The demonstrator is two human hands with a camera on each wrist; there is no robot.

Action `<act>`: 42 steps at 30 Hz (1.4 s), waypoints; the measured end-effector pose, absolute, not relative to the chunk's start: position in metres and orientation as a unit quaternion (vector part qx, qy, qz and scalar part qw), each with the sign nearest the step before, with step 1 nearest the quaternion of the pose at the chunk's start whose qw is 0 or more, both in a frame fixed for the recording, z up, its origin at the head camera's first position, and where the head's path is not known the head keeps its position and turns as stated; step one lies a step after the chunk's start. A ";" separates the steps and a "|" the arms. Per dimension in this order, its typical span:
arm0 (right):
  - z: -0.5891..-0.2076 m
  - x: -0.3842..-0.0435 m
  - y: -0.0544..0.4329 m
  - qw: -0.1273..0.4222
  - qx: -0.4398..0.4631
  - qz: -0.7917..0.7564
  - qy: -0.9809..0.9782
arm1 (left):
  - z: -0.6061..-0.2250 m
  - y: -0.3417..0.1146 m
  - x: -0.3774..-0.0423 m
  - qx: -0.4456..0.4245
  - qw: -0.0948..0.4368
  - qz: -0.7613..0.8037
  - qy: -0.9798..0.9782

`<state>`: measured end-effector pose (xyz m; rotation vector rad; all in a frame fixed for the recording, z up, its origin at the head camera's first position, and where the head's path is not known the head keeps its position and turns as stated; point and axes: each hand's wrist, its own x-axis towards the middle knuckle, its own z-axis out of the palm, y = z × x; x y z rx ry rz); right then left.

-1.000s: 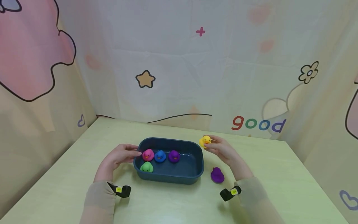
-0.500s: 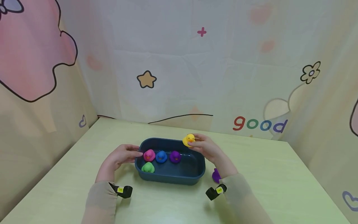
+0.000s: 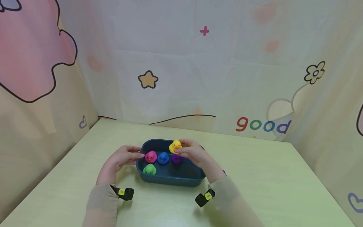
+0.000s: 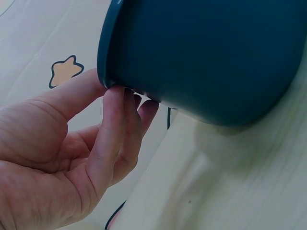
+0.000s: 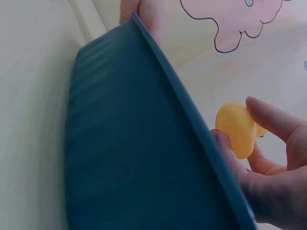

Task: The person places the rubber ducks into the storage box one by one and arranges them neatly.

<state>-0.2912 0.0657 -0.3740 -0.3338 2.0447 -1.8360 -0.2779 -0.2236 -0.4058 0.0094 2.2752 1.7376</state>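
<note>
My right hand (image 3: 195, 153) pinches a yellow rubber duck (image 3: 175, 147) between thumb and fingers, above the dark blue basin (image 3: 170, 181). In the right wrist view the duck (image 5: 236, 128) is seen beyond the basin's rim. My left hand (image 3: 122, 157) grips the basin's left end, thumb at the rim and fingers against the outer wall, as the left wrist view shows. Inside the basin sit a pink duck (image 3: 151, 157), a blue duck (image 3: 163, 158), a green duck (image 3: 149, 169) and a purple duck (image 3: 177, 160), the last partly covered by the yellow one.
A second purple duck (image 3: 224, 172) on the table is almost hidden behind my right forearm. The pale table (image 3: 272, 176) extends around the basin, with a printed cloth (image 3: 175, 101) hanging behind it and at the sides.
My right hand has carried the yellow duck leftward, from beside the basin's right end to over its middle. The left hand keeps its grip on the basin's left end.
</note>
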 end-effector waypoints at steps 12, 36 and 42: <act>-0.391 -0.285 0.042 0.198 -0.140 -0.606 0.758 | -0.405 -0.224 -0.278 0.003 0.142 0.606 0.782; -0.399 -0.275 0.026 0.179 -0.144 -0.476 0.849 | -0.404 -0.223 -0.277 -0.005 0.144 0.594 0.791; -0.401 -0.273 0.021 0.166 -0.140 -0.444 0.869 | -0.404 -0.223 -0.276 -0.006 0.144 0.592 0.793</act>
